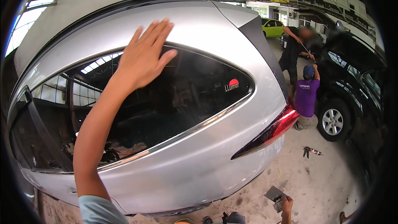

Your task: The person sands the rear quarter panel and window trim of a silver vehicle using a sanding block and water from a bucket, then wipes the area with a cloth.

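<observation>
Left hand [146, 54], fingers slightly spread and holding nothing, spans the upper edge of the side window [182, 91] on the silver car [219, 137]. Right hand [287, 205], beyond the car's lower edge, grips a grey flat piece [274, 193]. Trapped grit could scratch the car; loose grip could drop the piece.

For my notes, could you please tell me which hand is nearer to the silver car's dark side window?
Left. The left hand is over the upper edge of the dark side window; the right hand is well below and right.
</observation>
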{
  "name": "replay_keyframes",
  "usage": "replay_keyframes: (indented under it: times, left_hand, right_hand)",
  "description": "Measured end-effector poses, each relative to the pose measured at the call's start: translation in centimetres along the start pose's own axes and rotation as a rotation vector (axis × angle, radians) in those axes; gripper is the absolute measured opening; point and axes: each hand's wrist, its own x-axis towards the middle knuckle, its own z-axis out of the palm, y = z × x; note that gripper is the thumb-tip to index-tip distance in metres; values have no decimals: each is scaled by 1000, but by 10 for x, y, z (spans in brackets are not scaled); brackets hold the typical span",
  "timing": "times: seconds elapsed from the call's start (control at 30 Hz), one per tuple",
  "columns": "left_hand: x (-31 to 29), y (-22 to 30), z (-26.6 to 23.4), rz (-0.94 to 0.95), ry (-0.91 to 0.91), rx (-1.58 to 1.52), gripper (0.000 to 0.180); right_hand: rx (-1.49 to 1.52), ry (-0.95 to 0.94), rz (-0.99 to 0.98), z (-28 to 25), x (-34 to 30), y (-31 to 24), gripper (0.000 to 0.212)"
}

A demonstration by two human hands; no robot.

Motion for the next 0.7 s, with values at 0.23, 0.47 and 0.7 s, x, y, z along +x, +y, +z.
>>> replay_keyframes:
  times: [0.23, 0.47, 0.7]
  left_hand:
    - [-25, 4, -19, -56, -110, 36, 68]
    - [35, 35, -15, -4, -159, 27, 73]
    - [115, 43, 24, 36, -59, 106, 76]
  right_hand:
    - [-173, -71, 115, -30, 69, 81, 25]
    - [-689, -269, 53, -24, 113, 131, 42]
    - [-821, -331, 290, -43, 187, 195, 42]
